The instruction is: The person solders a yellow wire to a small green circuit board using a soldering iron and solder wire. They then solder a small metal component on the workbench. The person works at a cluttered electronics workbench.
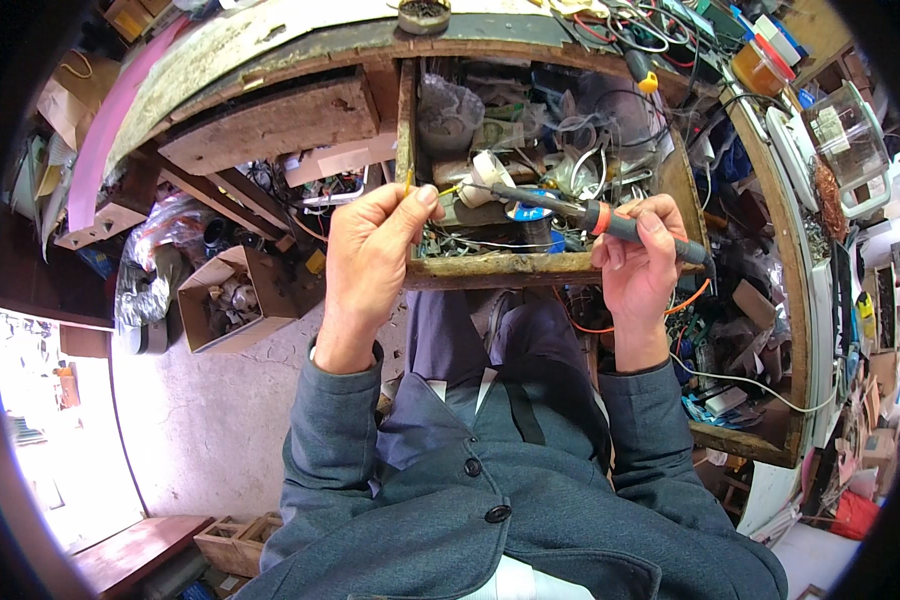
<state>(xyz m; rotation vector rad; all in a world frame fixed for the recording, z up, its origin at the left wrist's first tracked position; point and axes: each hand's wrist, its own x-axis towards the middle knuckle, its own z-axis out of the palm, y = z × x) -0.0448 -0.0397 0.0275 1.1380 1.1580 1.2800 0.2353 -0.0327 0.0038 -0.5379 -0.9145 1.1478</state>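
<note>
My left hand (368, 262) pinches a thin yellow wire (448, 190) between thumb and fingertips, above the front left of an open wooden drawer (510, 266). My right hand (642, 262) is wrapped round the dark and orange handle of a soldering iron (618, 222). Its metal barrel points left, and the tip is close to the wire's end; whether they touch I cannot tell. Below the iron in the drawer lie a white round plastic piece (483, 180) and a spool with a blue label (528, 212).
The drawer also holds plastic bags (448, 105) and loose cables. A round tin (423, 16) stands on the bench edge. At the left, a cardboard box (235, 300) of small parts sits near the floor. An orange cord (685, 303) hangs by my right wrist. Farther right stands a clear plastic container (845, 140).
</note>
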